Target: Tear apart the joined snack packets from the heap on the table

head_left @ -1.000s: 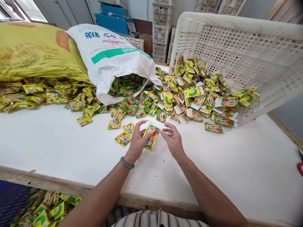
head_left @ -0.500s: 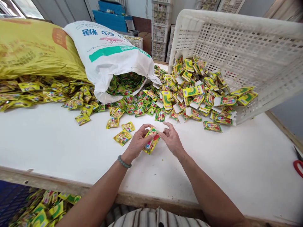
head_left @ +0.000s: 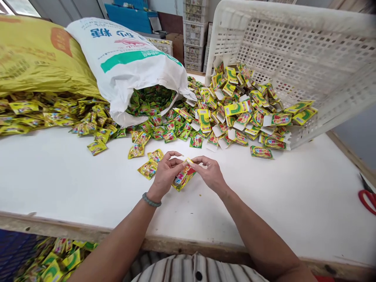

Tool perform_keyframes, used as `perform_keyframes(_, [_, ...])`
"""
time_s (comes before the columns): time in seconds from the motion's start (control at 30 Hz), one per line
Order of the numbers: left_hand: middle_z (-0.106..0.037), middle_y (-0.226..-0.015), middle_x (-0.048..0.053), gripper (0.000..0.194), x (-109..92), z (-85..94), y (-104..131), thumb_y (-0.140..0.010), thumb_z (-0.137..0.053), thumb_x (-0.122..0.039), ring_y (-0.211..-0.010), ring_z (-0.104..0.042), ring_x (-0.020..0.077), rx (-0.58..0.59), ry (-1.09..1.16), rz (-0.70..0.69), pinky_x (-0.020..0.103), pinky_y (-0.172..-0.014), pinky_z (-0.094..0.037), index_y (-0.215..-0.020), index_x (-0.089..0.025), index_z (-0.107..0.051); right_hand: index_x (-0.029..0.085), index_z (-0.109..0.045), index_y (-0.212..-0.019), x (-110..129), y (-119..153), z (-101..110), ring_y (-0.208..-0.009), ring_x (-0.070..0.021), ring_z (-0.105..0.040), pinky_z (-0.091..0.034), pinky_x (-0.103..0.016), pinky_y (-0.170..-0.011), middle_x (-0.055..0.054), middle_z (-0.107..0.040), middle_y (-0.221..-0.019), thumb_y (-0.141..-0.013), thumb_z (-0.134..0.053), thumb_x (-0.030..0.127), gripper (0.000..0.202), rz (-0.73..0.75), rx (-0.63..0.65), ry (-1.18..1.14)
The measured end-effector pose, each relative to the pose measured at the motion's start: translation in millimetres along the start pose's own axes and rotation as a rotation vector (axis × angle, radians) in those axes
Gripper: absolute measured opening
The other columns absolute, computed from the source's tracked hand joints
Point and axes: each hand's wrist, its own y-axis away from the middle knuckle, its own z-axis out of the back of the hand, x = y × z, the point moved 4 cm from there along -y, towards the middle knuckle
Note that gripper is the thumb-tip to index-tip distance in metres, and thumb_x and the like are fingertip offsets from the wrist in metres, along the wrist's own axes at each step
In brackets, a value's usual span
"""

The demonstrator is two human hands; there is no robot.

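Note:
A small printed candy box, yellow and green with red fruit, is held between my two hands just above the white table. My left hand grips its left side near the top, thumb on the front. At the upper end, my right hand pinches the pale flap between thumb and fingers. Just left of my left hand lie yellow candy packets. Beyond my hands, green packets spill from a white sack. Whether anything is inside the held box is hidden.
A white plastic basket lies tipped at the right, with many small boxes spilling out. At the left a yellow sack rests above yellow packets. Red-handled scissors lie at the right edge. Below the table's front edge, a blue crate stands beside more boxes.
My right fingers have closed in on the top of the box, and its flap is now pinched there. The view has shifted slightly.

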Motion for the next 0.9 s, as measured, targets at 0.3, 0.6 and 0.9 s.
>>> perform_keyframes(0.3, [-0.071,-0.069,-0.001,0.047,-2,0.0,0,-0.061,-0.085,-0.031,-0.058,-0.066,0.0148,0.076,-0.010,0.049,0.023,-0.054,-0.050,-0.095,-0.019,-0.056,0.019,-0.074,-0.073,-13,-5,6,-0.067,-0.0156,-0.064,-0.050,-0.032,-0.072,-0.001,-0.073,-0.070,-0.060,-0.082,0.041,0.026,-0.226,0.083,-0.386])
perform_keyframes(0.6, [-0.071,-0.067,-0.001,0.046,-5,-0.6,1,-0.060,-0.086,-0.033,-0.056,-0.065,0.0131,0.006,0.036,0.023,0.023,-0.054,-0.051,-0.091,-0.018,-0.056,0.022,-0.078,-0.083,-3,0,4,-0.082,-0.0210,-0.065,-0.050,-0.036,-0.080,-0.001,-0.074,-0.077,-0.078,-0.068,0.043,0.023,-0.119,0.163,-0.301])
perform_keyframes(0.9, [-0.067,-0.063,-0.004,0.046,-3,1.4,2,-0.061,-0.085,-0.033,-0.050,-0.059,0.0105,-0.020,0.086,0.033,0.020,-0.049,-0.045,-0.093,-0.019,-0.056,0.024,-0.074,-0.090,15,21,-15,-0.082,-0.0216,-0.062,-0.051,-0.039,-0.081,-0.007,-0.073,-0.084,-0.086,-0.060,0.028,0.015,0.427,-0.233,0.313])
